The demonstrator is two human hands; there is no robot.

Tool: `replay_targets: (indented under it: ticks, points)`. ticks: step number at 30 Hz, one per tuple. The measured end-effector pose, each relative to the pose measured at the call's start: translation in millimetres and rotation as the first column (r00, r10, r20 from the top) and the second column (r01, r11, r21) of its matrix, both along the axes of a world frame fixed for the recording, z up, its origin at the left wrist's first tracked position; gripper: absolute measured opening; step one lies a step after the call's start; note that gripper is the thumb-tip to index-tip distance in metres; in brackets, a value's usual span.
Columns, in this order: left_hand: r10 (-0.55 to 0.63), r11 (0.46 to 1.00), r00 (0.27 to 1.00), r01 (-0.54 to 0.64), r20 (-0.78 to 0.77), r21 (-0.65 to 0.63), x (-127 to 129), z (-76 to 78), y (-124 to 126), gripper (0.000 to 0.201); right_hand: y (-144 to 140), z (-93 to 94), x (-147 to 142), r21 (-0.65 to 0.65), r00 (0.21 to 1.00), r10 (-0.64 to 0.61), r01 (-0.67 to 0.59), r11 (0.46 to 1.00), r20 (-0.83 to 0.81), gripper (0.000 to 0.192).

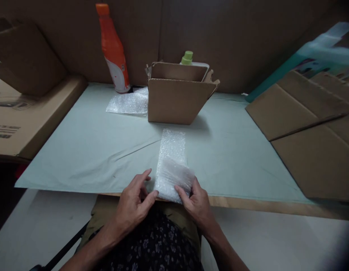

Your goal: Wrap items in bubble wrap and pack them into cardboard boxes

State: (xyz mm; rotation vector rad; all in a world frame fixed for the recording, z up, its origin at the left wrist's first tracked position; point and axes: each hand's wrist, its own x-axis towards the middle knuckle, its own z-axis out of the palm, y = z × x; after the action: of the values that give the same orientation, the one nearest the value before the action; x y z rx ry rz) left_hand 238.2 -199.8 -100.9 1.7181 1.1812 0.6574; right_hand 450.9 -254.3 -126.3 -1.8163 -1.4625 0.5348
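A strip of bubble wrap [172, 145] lies lengthwise from the table's front edge toward the cardboard box. On its near end rests a folded, cloudy white bundle [178, 175] that looks like more bubble wrap; whether anything is inside it cannot be seen. My right hand [195, 199] pinches the bundle's right side between thumb and fingers. To the left, my left hand [137, 197] has its fingers apart, the thumb tip at the strip's near left corner. Farther back, an open cardboard box [174, 101] stands beside another sheet of bubble wrap [127, 103].
An orange bottle [113, 52] stands at the back left, and a green-capped bottle [187, 58] behind the open box. Large cartons flank the table, one at left [50, 109] and one at right [312, 150]. Teal bottles [293, 62] show behind the right carton.
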Motion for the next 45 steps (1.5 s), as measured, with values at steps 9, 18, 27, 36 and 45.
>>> replay_targets:
  ticks: [9, 18, 27, 36, 45]
  points:
    - [-0.100, 0.927, 0.866, 0.260, -0.491, 0.269, 29.7, -9.9, 5.8, 0.049, -5.1, 4.4, 10.4, 0.312, 0.892, -0.157, 0.019, 0.950, 0.423, 0.074]
    - [-0.076, 0.856, 0.958, 0.205, -0.275, 0.475, 21.1, -8.4, 4.2, 0.047, -7.4, 13.7, 23.9, 0.201, 0.801, 0.305, -0.459, 0.866, 0.516, 0.029]
    - [-0.129, 0.887, 0.982, 0.176, -0.136, 0.426, 29.7, -13.1, 17.9, 0.038, 13.4, 18.9, 25.5, 0.207, 0.969, 0.172, -0.208, 0.956, 0.176, 0.031]
    - [-0.050, 0.813, 0.978, 0.157, -0.201, 0.561, 38.0, -15.9, 31.9, 0.039, 14.9, 6.0, 26.8, 0.218, 0.860, 0.287, -0.403, 0.889, 0.422, 0.037]
    - [-0.058, 0.898, 0.971, 0.152, -0.233, 0.413, 37.5, -11.8, 43.3, 0.043, 21.7, 17.8, 27.0, 0.236, 0.927, 0.169, -0.256, 0.938, 0.336, 0.037]
